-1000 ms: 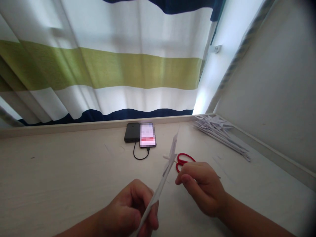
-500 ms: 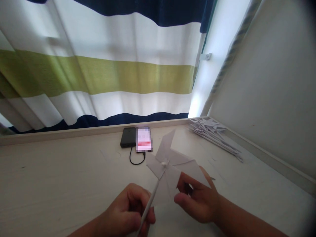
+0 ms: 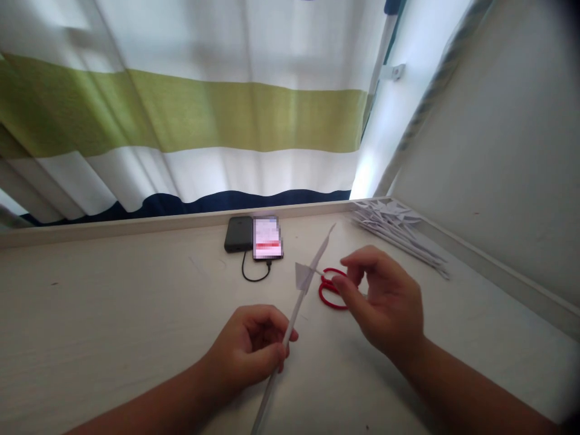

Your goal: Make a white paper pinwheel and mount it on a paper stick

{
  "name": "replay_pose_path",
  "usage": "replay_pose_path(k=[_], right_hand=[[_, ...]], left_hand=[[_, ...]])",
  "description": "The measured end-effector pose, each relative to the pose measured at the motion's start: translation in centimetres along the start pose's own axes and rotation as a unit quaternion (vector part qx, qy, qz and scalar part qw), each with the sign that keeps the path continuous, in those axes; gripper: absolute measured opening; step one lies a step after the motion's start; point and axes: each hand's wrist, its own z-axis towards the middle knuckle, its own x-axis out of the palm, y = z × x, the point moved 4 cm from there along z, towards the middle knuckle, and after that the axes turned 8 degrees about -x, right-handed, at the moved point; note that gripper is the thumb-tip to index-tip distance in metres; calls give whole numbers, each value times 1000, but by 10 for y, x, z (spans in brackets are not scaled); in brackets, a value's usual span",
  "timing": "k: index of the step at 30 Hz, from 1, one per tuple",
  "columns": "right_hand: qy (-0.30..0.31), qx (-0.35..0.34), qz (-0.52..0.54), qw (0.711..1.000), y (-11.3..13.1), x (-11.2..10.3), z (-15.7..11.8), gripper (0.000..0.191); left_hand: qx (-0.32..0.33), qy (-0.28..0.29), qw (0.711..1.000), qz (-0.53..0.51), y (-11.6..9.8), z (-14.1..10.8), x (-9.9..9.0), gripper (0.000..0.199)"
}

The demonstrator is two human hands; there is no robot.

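Observation:
My left hand is closed round the white paper stick of a pinwheel, just below its head. The pinwheel is seen almost edge-on, its paper blades making a narrow strip. A thin white axle sticks out from it to the right. My right hand is close to the axle's end, with thumb and index finger curved and slightly apart. Whether the thumb tip touches the axle, I cannot tell. Red-handled scissors lie on the table behind the right hand, which hides their blades.
A black power bank and a lit phone joined to a short cable lie near the table's back rim. At the back right corner is a pile of white paper pinwheels. A striped curtain hangs behind the table.
The pinwheel has turned from face-on to edge-on. My right hand has left its blades and moved up and right. The scissors' red handles have come into sight.

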Motion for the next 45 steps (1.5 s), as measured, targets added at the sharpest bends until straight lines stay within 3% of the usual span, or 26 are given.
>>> replay_pose_path(k=[2, 5, 15, 30, 45], right_hand=[[65, -28, -20, 997, 3, 5, 0, 18], [92, -40, -33, 994, 4, 8, 0, 17], [106, -25, -60, 992, 2, 11, -1, 11], [96, -7, -37, 995, 0, 10, -2, 16], [71, -33, 0, 997, 6, 9, -1, 19]], left_hand=[[-2, 5, 1000, 7, 2, 0, 1, 33], [-6, 15, 1000, 10, 6, 0, 2, 28], [-21, 21, 999, 12, 10, 0, 3, 24], [-31, 22, 999, -10, 9, -1, 5, 23], [9, 33, 999, 19, 2, -4, 6, 26]])
